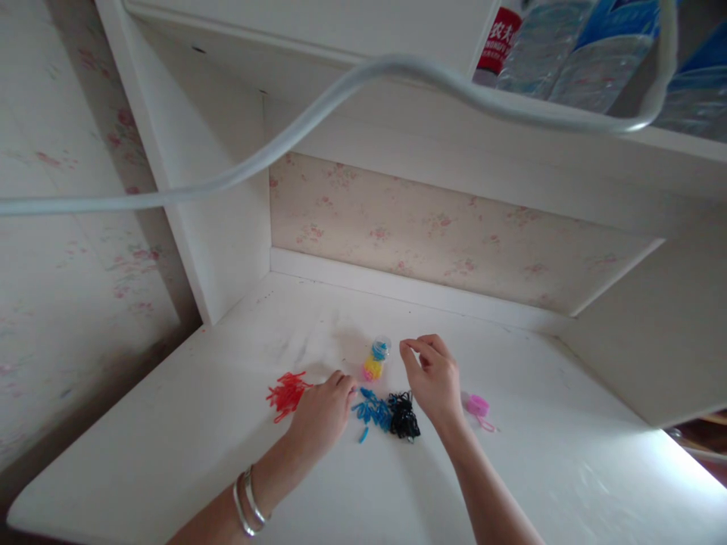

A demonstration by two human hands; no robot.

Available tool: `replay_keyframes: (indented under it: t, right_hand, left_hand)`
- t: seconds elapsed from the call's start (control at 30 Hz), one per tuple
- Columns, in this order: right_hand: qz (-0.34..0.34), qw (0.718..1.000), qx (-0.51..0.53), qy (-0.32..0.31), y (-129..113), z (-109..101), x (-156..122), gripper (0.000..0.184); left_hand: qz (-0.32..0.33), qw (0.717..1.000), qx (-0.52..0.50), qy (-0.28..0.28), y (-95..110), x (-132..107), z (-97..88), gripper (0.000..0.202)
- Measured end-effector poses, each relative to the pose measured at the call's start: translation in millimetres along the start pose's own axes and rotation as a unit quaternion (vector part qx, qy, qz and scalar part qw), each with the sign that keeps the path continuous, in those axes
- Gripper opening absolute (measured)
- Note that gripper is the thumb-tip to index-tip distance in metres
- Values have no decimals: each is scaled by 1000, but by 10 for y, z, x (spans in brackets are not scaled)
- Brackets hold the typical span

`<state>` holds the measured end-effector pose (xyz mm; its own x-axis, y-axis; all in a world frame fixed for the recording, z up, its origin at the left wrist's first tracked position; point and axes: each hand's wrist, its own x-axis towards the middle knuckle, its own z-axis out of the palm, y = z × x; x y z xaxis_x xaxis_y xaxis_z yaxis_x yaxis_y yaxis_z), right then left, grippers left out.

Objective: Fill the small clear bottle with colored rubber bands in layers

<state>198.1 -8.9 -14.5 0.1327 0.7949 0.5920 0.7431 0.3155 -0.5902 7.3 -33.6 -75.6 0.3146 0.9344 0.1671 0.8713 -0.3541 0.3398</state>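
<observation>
On the white desk (187, 446), my left hand (321, 412) rests knuckles up with its fingers curled, between a pile of small red pieces (287, 393) and a pile of blue pieces (370, 412). My right hand (432, 375) hovers above a pile of black pieces (404, 415), thumb and forefinger pinched together; whatever is between them is too small to see. A small clear bottle (375, 359) with yellow, pink and blue pieces inside lies between the two hands. Two silver bangles (248, 501) circle my left wrist.
A small pink object (478, 406) lies right of my right hand. White shelf walls close in the desk on the left (216, 227) and right (653, 341). Water bottles (568, 53) stand on the shelf overhead. A white cable (295, 132) hangs across the view.
</observation>
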Motion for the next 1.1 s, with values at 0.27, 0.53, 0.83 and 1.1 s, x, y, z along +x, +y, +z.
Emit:
replay_keyframes:
  t: [0.27,0.53,0.83,1.1]
  right_hand:
    - [64,989,96,-88,269,-4,-644,31]
    - [-110,964,-18,-243,121,-6,-978,15]
    - [-165,948,-75,-261,100,-2,-1033,11]
    - [-166,947,-77,-263,104,10,-1037,8]
  left_hand:
    - [21,992,-115,36,-9,16,-40,27]
    - [28,956,-254,144,108,274,-345,29]
    - [48,965,-219,135,287,807,-530,29]
    - [51,973,-191,123,289,867,-461,32]
